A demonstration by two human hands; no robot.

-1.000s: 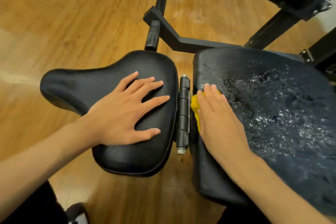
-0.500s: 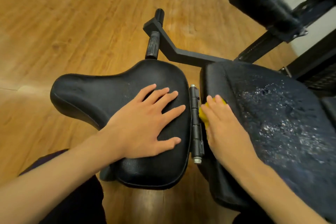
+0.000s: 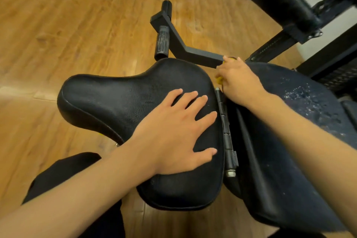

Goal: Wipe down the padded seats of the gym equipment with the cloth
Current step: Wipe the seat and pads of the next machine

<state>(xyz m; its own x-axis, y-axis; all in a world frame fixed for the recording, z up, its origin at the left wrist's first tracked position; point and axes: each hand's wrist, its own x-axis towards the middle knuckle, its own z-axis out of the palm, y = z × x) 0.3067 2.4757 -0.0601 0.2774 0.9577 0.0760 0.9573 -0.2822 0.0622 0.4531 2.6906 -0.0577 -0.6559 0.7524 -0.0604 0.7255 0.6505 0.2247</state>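
Two black padded seats sit side by side, joined by a metal hinge (image 3: pixel 228 133). My left hand (image 3: pixel 177 131) lies flat with spread fingers on the left seat pad (image 3: pixel 108 98). My right hand (image 3: pixel 238 81) is at the far left corner of the larger right seat pad (image 3: pixel 289 141), pressing a yellow cloth (image 3: pixel 219 79) against the pad's edge. Only small bits of the cloth show around the fingers. The right pad carries wet droplets on its far right part.
A black metal bracket with rubber-gripped handles (image 3: pixel 164 42) juts out beyond the seats, just past my right hand. Another black pad on a frame (image 3: pixel 280 0) stands at the upper right. Wooden floor (image 3: pixel 67 25) lies all around. My dark-clothed leg (image 3: pixel 63 177) is below.
My right hand with the cloth has slid along the right pad's left edge, away from me, to its far corner. My left hand has stayed flat on the left pad.
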